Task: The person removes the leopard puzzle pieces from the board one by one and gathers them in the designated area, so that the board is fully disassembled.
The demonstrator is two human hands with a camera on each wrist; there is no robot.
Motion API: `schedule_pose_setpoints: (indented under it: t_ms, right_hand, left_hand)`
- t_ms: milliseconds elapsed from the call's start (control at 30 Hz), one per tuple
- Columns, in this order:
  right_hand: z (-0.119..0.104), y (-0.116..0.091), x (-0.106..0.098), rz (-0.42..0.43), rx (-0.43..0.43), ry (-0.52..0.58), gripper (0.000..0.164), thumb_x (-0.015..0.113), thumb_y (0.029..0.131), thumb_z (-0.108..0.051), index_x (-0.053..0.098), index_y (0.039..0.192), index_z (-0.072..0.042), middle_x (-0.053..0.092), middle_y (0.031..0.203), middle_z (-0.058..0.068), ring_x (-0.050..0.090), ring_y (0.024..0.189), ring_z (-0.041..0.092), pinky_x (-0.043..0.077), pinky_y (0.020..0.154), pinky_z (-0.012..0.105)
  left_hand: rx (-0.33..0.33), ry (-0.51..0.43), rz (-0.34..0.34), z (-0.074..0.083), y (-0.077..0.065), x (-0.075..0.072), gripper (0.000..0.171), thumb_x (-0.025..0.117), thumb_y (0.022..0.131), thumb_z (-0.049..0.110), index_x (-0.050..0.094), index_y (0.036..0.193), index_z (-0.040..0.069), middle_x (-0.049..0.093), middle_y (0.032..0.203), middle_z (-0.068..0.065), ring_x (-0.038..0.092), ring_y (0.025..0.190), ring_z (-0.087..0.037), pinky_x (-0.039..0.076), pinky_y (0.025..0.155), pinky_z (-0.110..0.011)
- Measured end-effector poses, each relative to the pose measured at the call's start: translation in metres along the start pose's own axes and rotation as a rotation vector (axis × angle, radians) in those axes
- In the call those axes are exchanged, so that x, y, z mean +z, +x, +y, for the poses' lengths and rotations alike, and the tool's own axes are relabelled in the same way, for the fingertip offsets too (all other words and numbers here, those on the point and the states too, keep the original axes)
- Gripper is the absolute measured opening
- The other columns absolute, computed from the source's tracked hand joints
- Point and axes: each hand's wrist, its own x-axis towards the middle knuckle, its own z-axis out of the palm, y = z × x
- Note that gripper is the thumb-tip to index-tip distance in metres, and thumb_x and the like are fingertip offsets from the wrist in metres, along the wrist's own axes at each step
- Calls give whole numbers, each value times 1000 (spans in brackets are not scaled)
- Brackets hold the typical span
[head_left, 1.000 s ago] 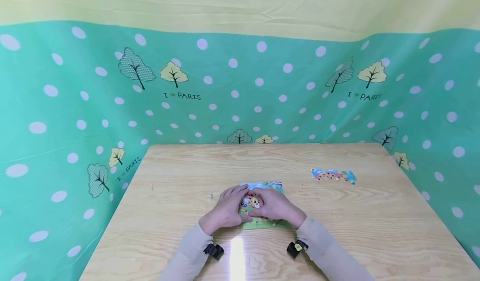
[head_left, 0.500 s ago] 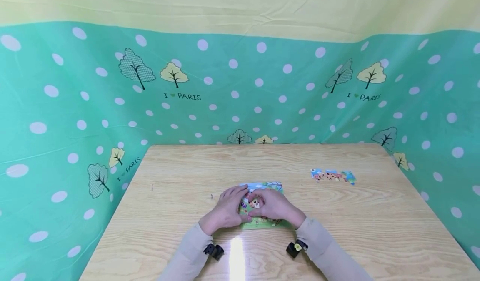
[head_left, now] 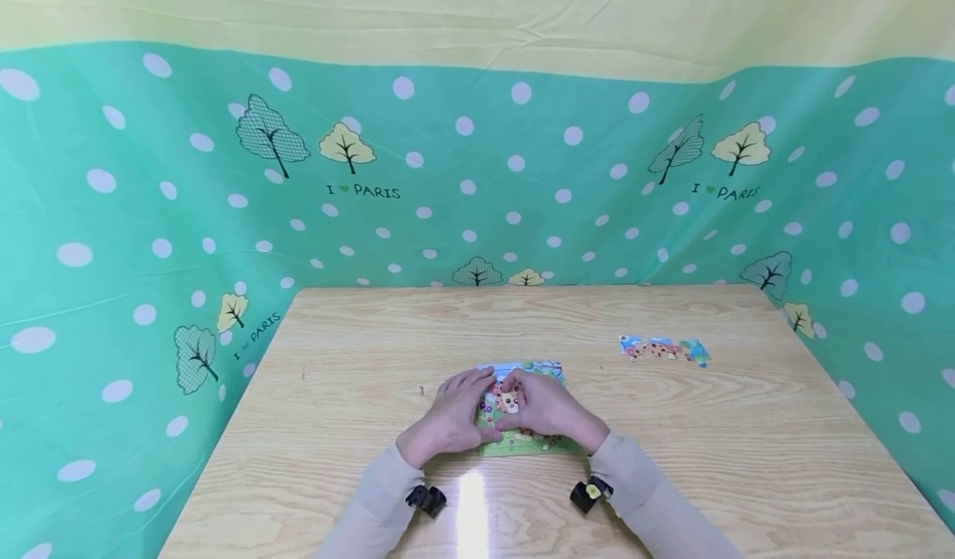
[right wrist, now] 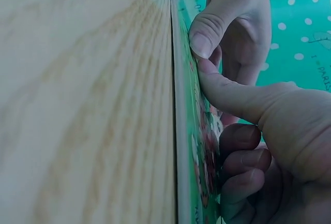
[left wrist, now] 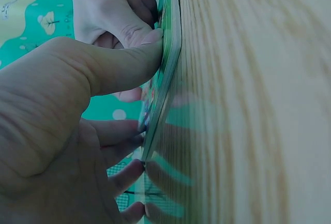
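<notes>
A jigsaw puzzle board [head_left: 522,449] with a colourful cartoon picture lies flat on the table. My left hand [head_left: 451,418] rests along its left side, thumb on the board's surface and fingertips at the edge and the tabletop in the left wrist view. Over the picture, my right hand [head_left: 548,410] arches with thumb and curled fingers around a puzzle piece [head_left: 511,402] bearing a spotted animal's face. Close up in the right wrist view, its fingers [right wrist: 240,136] press against the board's face. Both thumbs are near each other. The right hand hides part of the picture.
Several loose puzzle pieces [head_left: 656,349] lie in a row at the back right of the wooden table [head_left: 358,327]. A tiny scrap [head_left: 421,391] is left of the board. A green dotted cloth [head_left: 462,177] hangs around the back and sides.
The right hand's fingers shift slightly over the animal-face piece, and more of the picture around it shows now. My left hand keeps its place.
</notes>
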Motion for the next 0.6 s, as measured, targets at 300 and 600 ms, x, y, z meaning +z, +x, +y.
schedule_pose_setpoints:
  t_ms: [300,600]
  right_hand:
    - [2,1,2,10,-21,6,51,94,81,-34,64,117,-14,58,67,-6,49,55,8,38,48,21]
    - [-2,0,3,59,16,1,49,97,78,-35,65,111,-18,59,74,-4,51,62,10,40,52,23]
  left_hand:
    - [-9,-6,0,1,-1,-2,94,87,86,38,42,162,4,34,174,-12,28,161,-42,16,133,-64]
    - [1,-4,4,3,-2,-3,95,88,85,37,43,161,2,35,173,-14,29,160,-43,18,133,-65]
